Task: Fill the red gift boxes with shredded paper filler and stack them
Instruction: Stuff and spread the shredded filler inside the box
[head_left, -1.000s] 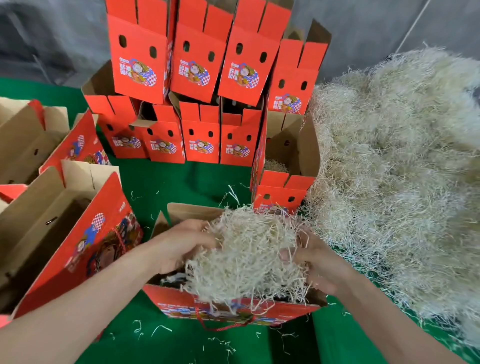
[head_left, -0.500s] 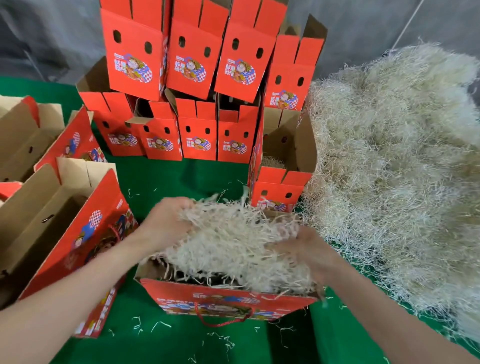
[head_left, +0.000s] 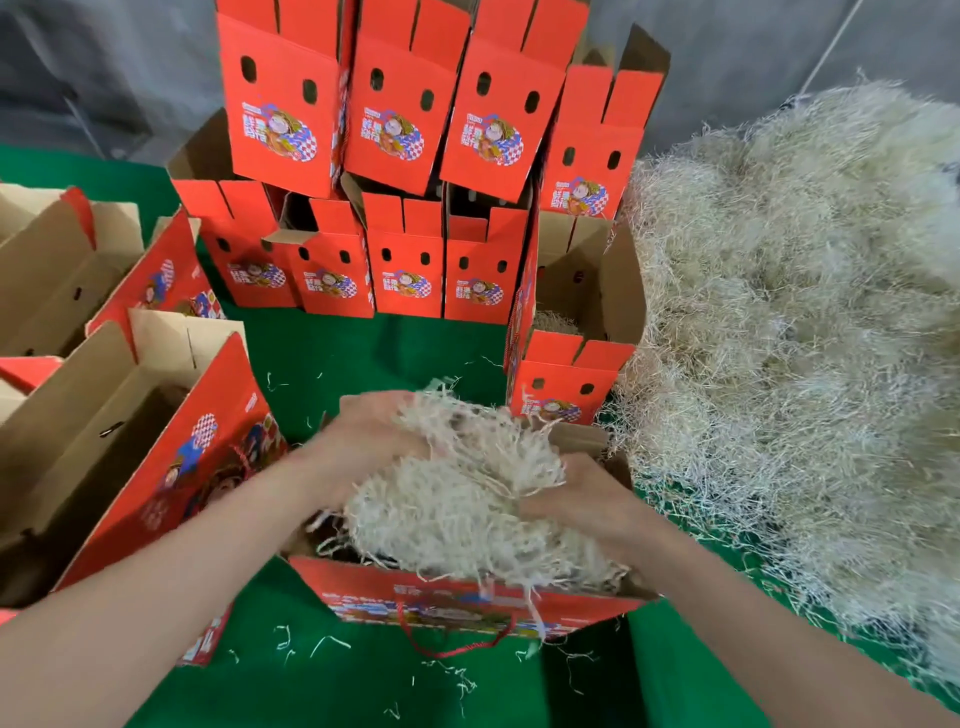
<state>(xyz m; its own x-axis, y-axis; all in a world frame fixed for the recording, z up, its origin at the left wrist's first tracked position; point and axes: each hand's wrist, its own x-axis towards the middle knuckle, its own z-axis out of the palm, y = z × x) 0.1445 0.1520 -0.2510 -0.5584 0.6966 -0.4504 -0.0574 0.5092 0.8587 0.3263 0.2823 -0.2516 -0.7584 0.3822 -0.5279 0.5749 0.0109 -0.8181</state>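
Observation:
An open red gift box (head_left: 467, 603) with a red cord handle sits in front of me on the green cloth. A wad of pale shredded paper (head_left: 467, 499) bulges out of its top. My left hand (head_left: 363, 447) grips the wad on its left side, and my right hand (head_left: 582, 504) grips it on the right, both over the box opening. Fingertips are buried in the shreds.
A big heap of shredded paper (head_left: 800, 338) fills the right side. Stacked red boxes (head_left: 395, 171) stand at the back, with one open box (head_left: 571, 332) holding filler beside the heap. Open unfilled boxes (head_left: 119, 447) lie at my left. Loose shreds dot the green cloth (head_left: 363, 686).
Both hands have moved closer together and lower, squeezing the wad of shredded paper down into the box.

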